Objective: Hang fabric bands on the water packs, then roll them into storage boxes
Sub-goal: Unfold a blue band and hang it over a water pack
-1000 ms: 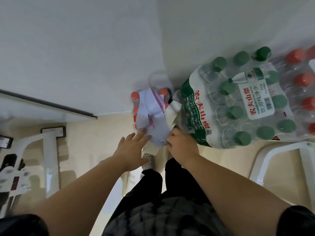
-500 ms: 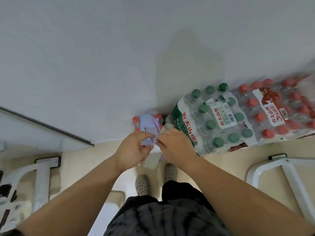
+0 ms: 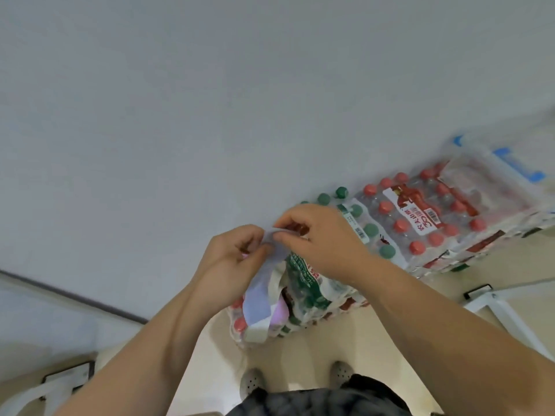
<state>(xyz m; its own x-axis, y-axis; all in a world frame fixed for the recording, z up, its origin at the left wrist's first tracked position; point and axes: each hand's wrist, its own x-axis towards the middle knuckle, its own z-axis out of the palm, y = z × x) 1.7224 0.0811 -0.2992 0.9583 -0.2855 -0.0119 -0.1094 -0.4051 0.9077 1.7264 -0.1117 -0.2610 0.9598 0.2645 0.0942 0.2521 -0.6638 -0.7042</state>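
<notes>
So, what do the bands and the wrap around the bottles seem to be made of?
The bands are probably soft fabric with a matte look; they fold and hang limp. The wrap looks like thin clear plastic film, glossy; the caps show through it and it glints.

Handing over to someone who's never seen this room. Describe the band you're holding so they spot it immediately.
Follow the water packs along the foot of the white wall to the green-printed pack toward the left. Draped there is the pale lavender band, its top pinched between the left hand and right hand; its neighbours are a cream band and a pink band.
</notes>
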